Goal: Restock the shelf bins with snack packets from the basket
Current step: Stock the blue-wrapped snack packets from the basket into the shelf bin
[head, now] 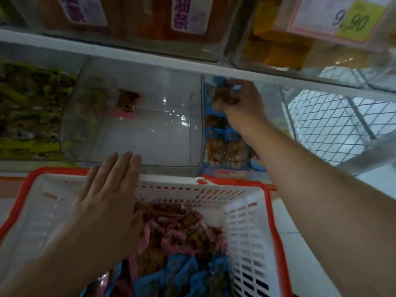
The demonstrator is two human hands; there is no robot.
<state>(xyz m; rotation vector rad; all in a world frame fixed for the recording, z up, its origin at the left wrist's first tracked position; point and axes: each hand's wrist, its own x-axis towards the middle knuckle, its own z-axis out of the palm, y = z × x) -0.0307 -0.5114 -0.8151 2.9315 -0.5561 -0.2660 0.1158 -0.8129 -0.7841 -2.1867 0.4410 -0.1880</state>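
Up top, right hand (240, 101) grips blue packets (222, 91) inside the right bin (276, 99)

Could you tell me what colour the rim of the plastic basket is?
Orange-red, on the white slotted plastic basket, seen in the head view.

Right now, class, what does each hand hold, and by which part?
Right hand grips a blue snack packet around its middle; left hand holds nothing.

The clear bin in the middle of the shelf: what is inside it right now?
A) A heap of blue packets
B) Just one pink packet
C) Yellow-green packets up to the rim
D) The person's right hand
B: the middle clear bin holds a single pink packet near its back, while the right hand reaches into the neighbouring bin of blue packets.
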